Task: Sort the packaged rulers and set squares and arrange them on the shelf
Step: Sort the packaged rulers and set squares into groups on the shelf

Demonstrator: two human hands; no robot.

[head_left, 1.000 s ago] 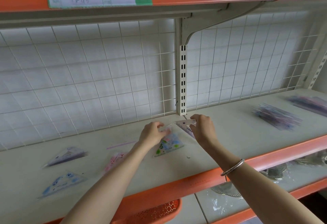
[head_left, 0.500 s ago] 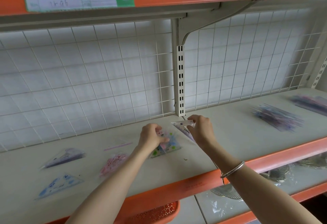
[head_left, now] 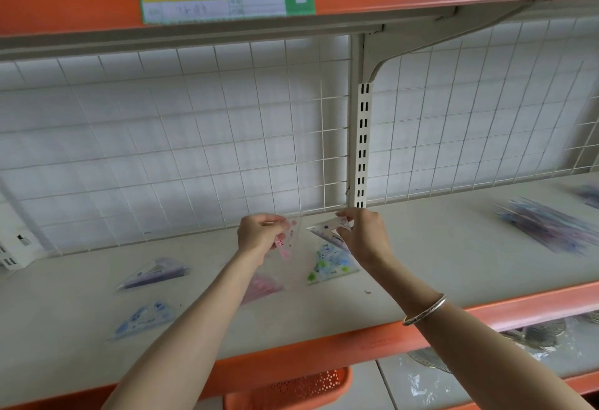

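Because the sorting looks only part done, the packs lie spread flat on the shelf (head_left: 437,263) and not in neat piles yet; closest of all, low down and left of the white post (head_left: 362,150), an orange basket (head_left: 291,387) peeks out under the shelf; further in, far left of the post, lie a blue pack (head_left: 142,319) and a purple pack (head_left: 155,273), apart from each other; a pink pack (head_left: 262,288) shows beside the left arm; a green flowery pack (head_left: 330,265) lies just in front of the post, under the hands; the left hand (head_left: 259,234) pinches a pink spotted set square (head_left: 289,237) and holds it up off the shelf, just left of the post; the right hand (head_left: 364,234) pinches a clear set square (head_left: 325,227) by its corner, at the foot of the post; I think both are lifted so they can be looked at and matched; well right of the post lies a blurry pile of rulers (head_left: 547,228), kept on their own; behind the post is a wire grid (head_left: 194,150).
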